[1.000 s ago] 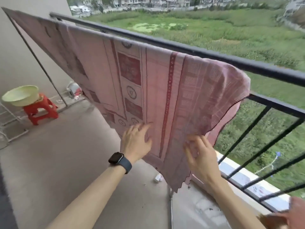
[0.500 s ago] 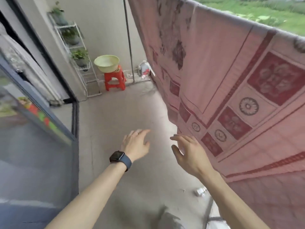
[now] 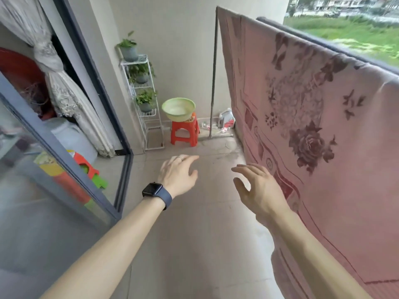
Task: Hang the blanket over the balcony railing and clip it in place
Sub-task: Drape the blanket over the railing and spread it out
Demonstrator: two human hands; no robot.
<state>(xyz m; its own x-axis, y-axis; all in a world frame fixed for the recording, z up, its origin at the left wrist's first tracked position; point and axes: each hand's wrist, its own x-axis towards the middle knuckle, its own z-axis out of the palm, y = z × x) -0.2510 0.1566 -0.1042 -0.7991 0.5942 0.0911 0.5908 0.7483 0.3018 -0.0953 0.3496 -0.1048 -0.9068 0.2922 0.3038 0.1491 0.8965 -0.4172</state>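
Though already draped over railing (image 3: 313, 38), not yet clipped: blanket (image 3: 313, 126) hanging at right. Left hand (image 3: 177, 173) and right hand (image 3: 259, 190) both empty, fingers loosely spread, right just beside it. Hanging step likely done; next, finding clips, none in view

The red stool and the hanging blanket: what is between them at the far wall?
In the head view, an upright pole stands between the red stool and the blanket; a white and red container stands close to the blanket.
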